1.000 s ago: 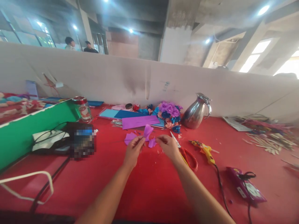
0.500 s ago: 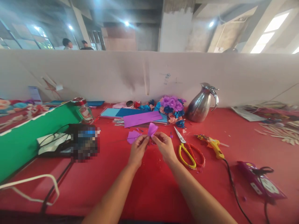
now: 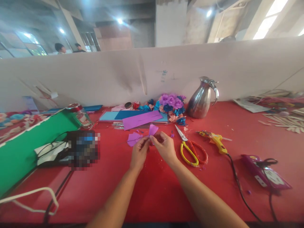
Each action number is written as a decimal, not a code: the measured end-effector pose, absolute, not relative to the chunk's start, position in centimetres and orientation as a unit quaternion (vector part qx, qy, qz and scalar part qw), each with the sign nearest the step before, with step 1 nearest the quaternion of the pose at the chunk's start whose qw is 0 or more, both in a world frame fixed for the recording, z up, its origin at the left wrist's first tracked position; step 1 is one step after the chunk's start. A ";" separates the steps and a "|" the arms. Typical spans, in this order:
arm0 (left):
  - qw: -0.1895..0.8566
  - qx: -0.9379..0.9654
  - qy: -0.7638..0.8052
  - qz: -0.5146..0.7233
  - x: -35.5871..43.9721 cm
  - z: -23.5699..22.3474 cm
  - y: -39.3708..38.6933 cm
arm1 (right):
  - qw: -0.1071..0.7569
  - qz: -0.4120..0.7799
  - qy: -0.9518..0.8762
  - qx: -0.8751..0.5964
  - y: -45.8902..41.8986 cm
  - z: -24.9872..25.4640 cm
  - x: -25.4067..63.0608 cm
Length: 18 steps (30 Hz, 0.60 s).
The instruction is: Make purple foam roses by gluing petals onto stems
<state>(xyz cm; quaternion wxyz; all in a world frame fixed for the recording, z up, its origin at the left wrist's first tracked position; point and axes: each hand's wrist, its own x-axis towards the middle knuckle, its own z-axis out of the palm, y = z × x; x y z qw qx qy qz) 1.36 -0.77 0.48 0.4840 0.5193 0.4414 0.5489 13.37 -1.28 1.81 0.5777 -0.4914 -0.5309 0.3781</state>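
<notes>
Between my two hands, over the middle of the red table (image 3: 152,186), is a small purple paper petal (image 3: 153,129), its wide end fanning upward. My left hand (image 3: 139,151) pinches its lower end with thumb and fingers. From the other side my right hand (image 3: 164,146) grips the same narrow end, its fingertips close to the left ones. Just beyond my left hand lie more purple paper pieces (image 3: 133,139). Behind them, a long purple paper strip (image 3: 142,119) rests across blue sheets (image 3: 109,116). The fingers partly hide the petal's base.
Right of my hands lie scissors (image 3: 190,152), a yellow glue gun (image 3: 218,143) with a cord, and a purple power strip (image 3: 266,174). Paper flowers (image 3: 172,103) and a metal jug (image 3: 199,101) stand at the back. A glass jar (image 3: 82,117) and green board (image 3: 47,136) are left.
The camera view has shifted and tilted slightly. Both hands still pinch the purple petal, with the right fingers moved a little over its base.
</notes>
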 end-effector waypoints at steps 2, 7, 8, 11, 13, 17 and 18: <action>0.507 0.495 0.416 0.569 1.3 0.3 -0.6 | 0.570 0.373 -0.547 -0.486 -1.4 2.0 13.4; 0.567 0.414 0.373 0.606 0.7 0.0 0.0 | 0.559 0.327 -0.588 -0.485 -1.7 2.4 13.5; 0.571 0.406 0.370 0.610 0.6 0.0 0.1 | 0.566 0.320 -0.588 -0.482 -1.7 2.4 13.6; 0.563 0.396 0.373 0.622 0.3 0.2 0.2 | 0.587 0.305 -0.580 -0.476 -1.9 2.4 13.8; 0.546 0.395 0.386 0.630 0.2 0.3 0.3 | 0.587 0.317 -0.574 -0.474 -2.0 2.3 14.0; 0.538 0.404 0.408 0.617 0.2 0.3 0.2 | 0.573 0.357 -0.572 -0.467 -2.2 2.0 13.6; 0.541 0.409 0.409 0.611 0.3 0.2 0.2 | 0.577 0.359 -0.568 -0.464 -2.2 2.0 13.4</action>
